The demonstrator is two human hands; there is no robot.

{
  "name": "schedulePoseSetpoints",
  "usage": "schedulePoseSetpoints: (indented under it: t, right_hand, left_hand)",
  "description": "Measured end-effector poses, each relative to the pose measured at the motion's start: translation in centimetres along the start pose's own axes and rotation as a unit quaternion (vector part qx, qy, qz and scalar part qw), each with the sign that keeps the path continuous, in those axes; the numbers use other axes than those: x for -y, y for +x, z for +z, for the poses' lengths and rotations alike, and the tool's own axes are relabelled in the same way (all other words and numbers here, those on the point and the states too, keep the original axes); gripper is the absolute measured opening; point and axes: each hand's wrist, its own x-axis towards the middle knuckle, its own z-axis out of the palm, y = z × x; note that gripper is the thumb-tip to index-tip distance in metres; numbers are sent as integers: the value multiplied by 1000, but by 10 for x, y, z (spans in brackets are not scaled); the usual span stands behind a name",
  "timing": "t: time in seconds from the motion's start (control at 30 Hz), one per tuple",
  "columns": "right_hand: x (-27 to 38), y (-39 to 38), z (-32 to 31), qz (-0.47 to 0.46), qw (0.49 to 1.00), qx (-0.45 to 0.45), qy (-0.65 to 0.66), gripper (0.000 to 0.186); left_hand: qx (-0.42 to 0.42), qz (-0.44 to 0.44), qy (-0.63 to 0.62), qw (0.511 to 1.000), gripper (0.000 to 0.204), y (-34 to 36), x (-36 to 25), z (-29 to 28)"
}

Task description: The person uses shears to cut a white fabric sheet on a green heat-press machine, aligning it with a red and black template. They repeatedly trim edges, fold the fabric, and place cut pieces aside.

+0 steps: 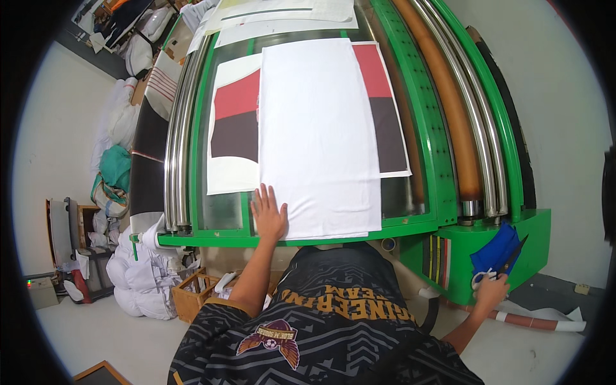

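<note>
The left arm reaches straight forward, elbow slightly bent, and the left hand lies flat, palm down, fingers spread. The right arm stretches out low to the right side, wrist bent, and the right hand is curled closed, knuckles up.

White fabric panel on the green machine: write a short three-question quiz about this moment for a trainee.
1. True or false: the left hand lies flat on the near left corner of the white fabric panel.
2. What does the right hand grip? A) scissors B) a tape roll C) a paper sheet
3. Which colours show on the printed sheet under the white panel?

Key
1. True.
2. A: scissors, at the right end of the green machine, next to blue cloth.
3. Red above, dark below, with white margins.
</note>
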Motion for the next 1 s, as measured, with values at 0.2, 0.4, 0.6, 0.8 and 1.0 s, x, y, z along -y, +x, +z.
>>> schedulePoseSetpoints:
  t: [0.2, 0.4, 0.6, 0.8, 1.0]
  right_hand:
    - [-5, 6, 22, 15, 997, 27, 74, 61]
    - [-18, 22, -32, 64, 968, 95, 223, 58]
    - [-30, 69, -80, 11, 793, 125, 596, 71]
    - [90, 97, -53, -234, 645, 349, 638, 84]
    - [184, 136, 14, -258, 591, 695, 318, 72]
  left_hand:
    - [31, -62, 58, 996, 83, 1, -24, 13]
    - [36, -28, 27, 999, 76, -9, -80, 23]
    - [29, -46, 34, 998, 76, -9, -89, 28]
    - [-13, -168, 41, 985, 80, -8, -85, 33]
    - [-39, -209, 34, 977, 80, 20, -88, 41]
